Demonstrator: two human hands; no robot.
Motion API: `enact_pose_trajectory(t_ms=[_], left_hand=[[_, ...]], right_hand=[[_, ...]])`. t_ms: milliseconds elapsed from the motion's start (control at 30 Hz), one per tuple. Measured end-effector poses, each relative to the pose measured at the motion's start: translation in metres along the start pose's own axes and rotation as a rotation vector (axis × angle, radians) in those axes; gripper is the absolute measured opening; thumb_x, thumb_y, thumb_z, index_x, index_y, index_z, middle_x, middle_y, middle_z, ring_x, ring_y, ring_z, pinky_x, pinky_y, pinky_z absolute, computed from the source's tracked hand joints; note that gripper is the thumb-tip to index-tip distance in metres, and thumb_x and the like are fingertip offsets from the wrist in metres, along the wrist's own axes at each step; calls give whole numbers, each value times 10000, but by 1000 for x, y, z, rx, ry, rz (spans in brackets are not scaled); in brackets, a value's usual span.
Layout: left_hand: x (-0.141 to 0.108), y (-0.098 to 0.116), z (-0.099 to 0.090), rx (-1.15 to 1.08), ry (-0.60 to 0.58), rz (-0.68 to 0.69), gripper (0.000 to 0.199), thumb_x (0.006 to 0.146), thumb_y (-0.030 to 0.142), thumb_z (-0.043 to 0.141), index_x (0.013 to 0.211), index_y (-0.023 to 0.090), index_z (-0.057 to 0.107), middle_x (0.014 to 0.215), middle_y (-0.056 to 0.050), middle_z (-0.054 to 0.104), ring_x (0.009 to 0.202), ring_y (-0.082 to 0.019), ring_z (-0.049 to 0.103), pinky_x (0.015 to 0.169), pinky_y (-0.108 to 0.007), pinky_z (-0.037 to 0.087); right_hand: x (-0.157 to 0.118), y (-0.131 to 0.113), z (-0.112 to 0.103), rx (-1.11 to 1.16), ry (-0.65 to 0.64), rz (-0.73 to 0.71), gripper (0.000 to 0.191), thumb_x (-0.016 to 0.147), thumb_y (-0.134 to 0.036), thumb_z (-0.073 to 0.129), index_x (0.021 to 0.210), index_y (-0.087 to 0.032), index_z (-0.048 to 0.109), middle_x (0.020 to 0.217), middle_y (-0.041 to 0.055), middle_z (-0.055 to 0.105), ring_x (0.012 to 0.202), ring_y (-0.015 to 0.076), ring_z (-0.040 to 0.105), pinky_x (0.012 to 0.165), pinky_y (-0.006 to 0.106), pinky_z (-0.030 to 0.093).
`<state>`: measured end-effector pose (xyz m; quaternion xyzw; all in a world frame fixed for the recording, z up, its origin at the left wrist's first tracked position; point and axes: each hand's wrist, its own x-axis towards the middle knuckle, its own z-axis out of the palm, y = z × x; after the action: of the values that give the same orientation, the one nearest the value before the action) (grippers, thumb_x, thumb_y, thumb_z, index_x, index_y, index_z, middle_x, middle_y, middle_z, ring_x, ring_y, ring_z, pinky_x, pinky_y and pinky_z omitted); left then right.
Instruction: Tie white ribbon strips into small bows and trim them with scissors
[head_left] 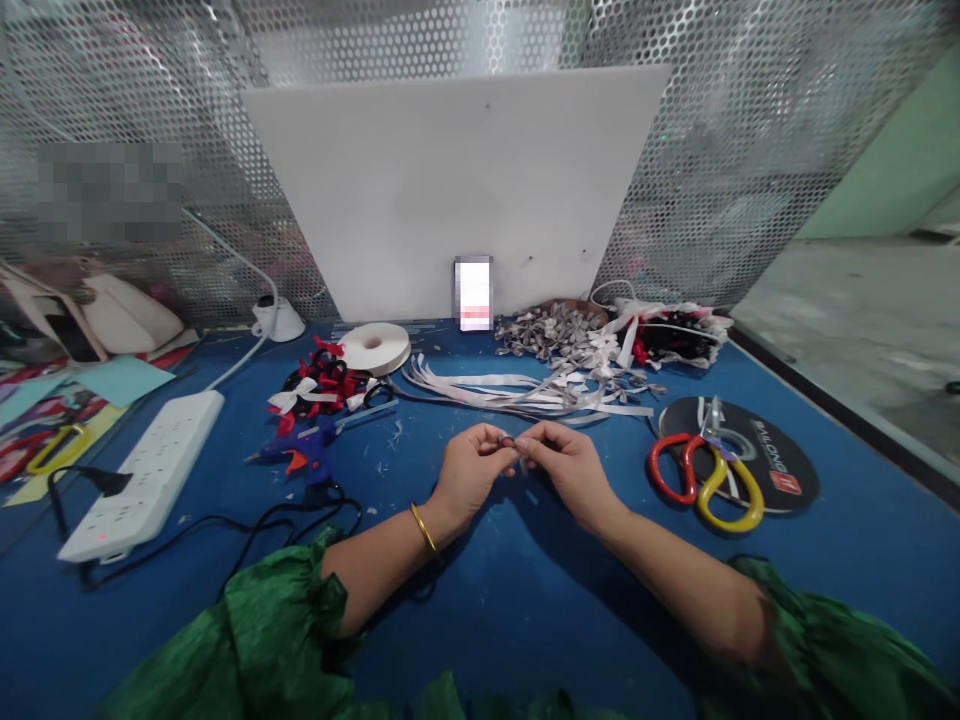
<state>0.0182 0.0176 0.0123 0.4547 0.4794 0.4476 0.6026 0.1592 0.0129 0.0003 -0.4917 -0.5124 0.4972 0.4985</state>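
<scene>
1. Ribbon [508, 441], a small greyish piece mostly hidden by fingers, sits between both hands above the blue worktop [517, 640].
2. Left hand [474, 470]: thumb and forefinger closed together, pinching one side of it.
3. Right hand [564, 468]: likewise closed to a fingertip pinch, on the other side.
4. Clear plastic bag [709, 335], back right: black and red items inside; their exact kind is unclear.
5. Brown container [585, 308]: only its edge shows behind a heap of grey and white bows [551, 335]; its contents cannot be told.
6. Black disc [784, 455], beneath red-and-yellow-handled scissors [716, 447]: pale lettering ending "AILONG", first letter uncertain, plus a red square label.
7. Phone [474, 292], leaning against the white board [465, 170]: its screen is pixelated, unreadable.
</scene>
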Motion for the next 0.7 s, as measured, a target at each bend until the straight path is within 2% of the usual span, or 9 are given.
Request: enact_pose_trajectory(t_ms=[200, 333, 433, 600, 700], left_hand=[[-1, -2, -1, 66, -21, 27, 229, 654, 236, 726, 790, 160, 558, 602, 24, 624, 512, -93, 564, 526, -207, 444], [2, -5, -3, 146, -42, 96, 254, 653, 271, 728, 793, 173, 541, 641, 15, 649, 550, -120, 591, 542, -234, 483], [3, -6, -4, 170, -59, 93, 227, 674, 260, 700, 811, 172, 543, 615, 17, 647, 519, -114, 586, 552, -228, 466], [0, -5, -5, 115, -93, 97, 85, 754, 210, 542, 833, 181, 551, 635, -6, 660, 592, -153, 636, 615, -258, 477], [-3, -4, -8, 257, -55, 180, 101, 793, 218, 488, 817, 202, 585, 678, -10, 673, 618, -156, 638, 622, -255, 462]], right_hand=[[0, 0, 1, -21, 42, 26, 211, 724, -363, 694, 682, -159, 659, 573, -18, 561, 543, 106, 434, 535, 251, 318], [1, -1, -1, -39, -1, 45, 205, 710, -362, 698, 720, -159, 672, 604, -12, 583, 558, 110, 445, 537, 250, 324], [3, -1, -3, -59, -29, 36, 202, 715, -366, 689, 710, -167, 655, 587, -13, 581, 541, 118, 461, 527, 256, 337], [5, 0, -5, -132, -31, -40, 150, 757, -334, 655, 705, -194, 638, 591, -6, 596, 548, 143, 501, 537, 273, 370], [5, -1, -7, -246, -42, -147, 135, 788, -289, 633, 684, -205, 653, 643, 6, 619, 620, 157, 528, 599, 284, 386]])
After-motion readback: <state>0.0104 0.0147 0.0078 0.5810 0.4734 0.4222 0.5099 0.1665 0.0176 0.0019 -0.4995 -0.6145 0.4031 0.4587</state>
